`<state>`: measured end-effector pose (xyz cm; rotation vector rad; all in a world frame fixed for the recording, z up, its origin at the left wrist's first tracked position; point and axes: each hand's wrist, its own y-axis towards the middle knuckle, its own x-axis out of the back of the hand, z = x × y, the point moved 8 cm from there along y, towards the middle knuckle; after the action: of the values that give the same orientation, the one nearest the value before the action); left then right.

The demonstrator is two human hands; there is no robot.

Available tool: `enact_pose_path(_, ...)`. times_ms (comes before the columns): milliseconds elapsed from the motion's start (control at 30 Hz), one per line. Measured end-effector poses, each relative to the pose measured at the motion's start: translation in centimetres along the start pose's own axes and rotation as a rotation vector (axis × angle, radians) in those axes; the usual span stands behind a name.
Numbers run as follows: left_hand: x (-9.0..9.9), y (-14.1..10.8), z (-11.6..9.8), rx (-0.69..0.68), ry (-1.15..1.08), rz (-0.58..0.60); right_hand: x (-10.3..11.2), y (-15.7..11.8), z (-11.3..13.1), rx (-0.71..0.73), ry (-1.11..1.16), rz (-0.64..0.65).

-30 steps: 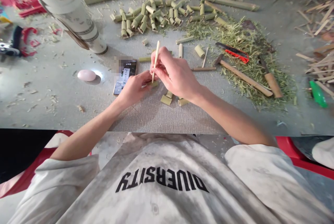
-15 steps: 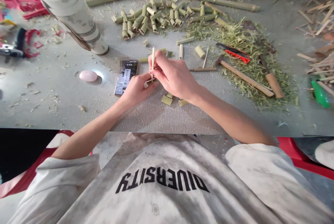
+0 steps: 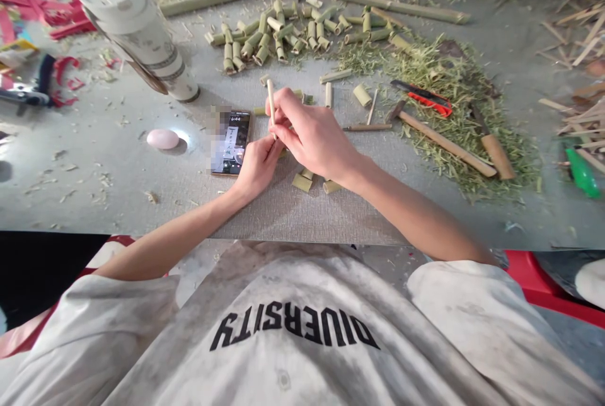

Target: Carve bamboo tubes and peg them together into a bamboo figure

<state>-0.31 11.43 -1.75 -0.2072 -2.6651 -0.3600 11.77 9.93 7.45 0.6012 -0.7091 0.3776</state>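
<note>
My right hand [image 3: 314,135] is closed around a thin, pale bamboo stick [image 3: 271,100], which stands nearly upright with its top leaning slightly left. Its lower end meets the fingertips of my left hand [image 3: 258,166]. Those left fingers are pinched together on a small piece of bamboo [image 3: 283,153], mostly hidden by both hands. Just below my right hand lie short cut bamboo pieces [image 3: 302,182]. A phone [image 3: 236,144] with a lit screen rests left of my left hand. Beyond my knuckles are a few more bamboo pieces [image 3: 362,95].
A hammer [image 3: 444,141], a red utility knife [image 3: 425,98] and a wooden-handled blade [image 3: 496,155] lie on green shavings [image 3: 472,78] at right. Many bamboo segments [image 3: 265,34] are heaped behind. A tall white cup [image 3: 142,34] and a pink oval object [image 3: 163,139] stand left.
My left hand has turned and closed in, covering more of the bamboo piece and the bent strip seen on it before. The stick's top has tipped left.
</note>
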Motion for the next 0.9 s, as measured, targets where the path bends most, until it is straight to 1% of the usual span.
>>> enact_pose_path(100, -0.1, -0.1, -0.4, -0.006, -0.047, 0.012, 1.4, -1.3, -0.9, 0.103, 0.001, -0.117)
enact_pose_path(167, -0.3, -0.2, -0.7, -0.01, -0.09, 0.036, 3.0, -2.9, -2.7, 0.106, -0.001, -0.19)
enact_pose_path(233, -0.3, -0.4, -0.8, -0.007, -0.097, 0.051, 5.0, -5.0, -4.9, 0.042, -0.041, -0.266)
enact_pose_path(300, -0.3, -0.4, -0.8, 0.001, -0.077, 0.046, 7.0, -7.2, -6.7, -0.051, -0.078, -0.335)
enact_pose_path(367, -0.2, -0.4, -0.6, 0.008, -0.068, 0.036, 8.2, -8.8, -7.1, -0.1, -0.115, -0.36)
enact_pose_path(433, -0.1, -0.4, -0.4, 0.011, -0.068, 0.017, 8.5, -9.6, -6.8, -0.134, -0.165, -0.319)
enact_pose_path(500, -0.1, -0.4, -0.3, 0.011, -0.072, -0.005, 8.7, -10.1, -6.8, -0.188, -0.252, -0.246)
enact_pose_path(567, 0.0, -0.4, -0.2, 0.012, -0.077, -0.017, 9.6, -11.0, -7.9, -0.272, -0.375, -0.195)
enact_pose_path(633, 0.0, -0.4, -0.1, 0.015, -0.069, -0.017, 11.6, -12.8, -10.2, -0.368, -0.514, -0.175)
enact_pose_path(733, 0.0, -0.4, -0.2, 0.007, -0.062, -0.02, 14.8, -16.6, -14.7, -0.513, -0.733, -0.117)
enact_pose_path(767, 0.0, -0.4, -0.2, 0.004, -0.065, -0.022, 15.7, -17.8, -16.0, -0.544, -0.754, -0.107)
enact_pose_path(833, 0.0, -0.4, -0.3, 0.005, -0.068, -0.026, 16.7, -20.0, -18.1, -0.595, -0.782, -0.082)
enact_pose_path(900, 0.0, -0.4, -0.3, 0.013, -0.06, -0.029, 17.0, -21.4, -19.5, -0.644, -0.786, -0.058)
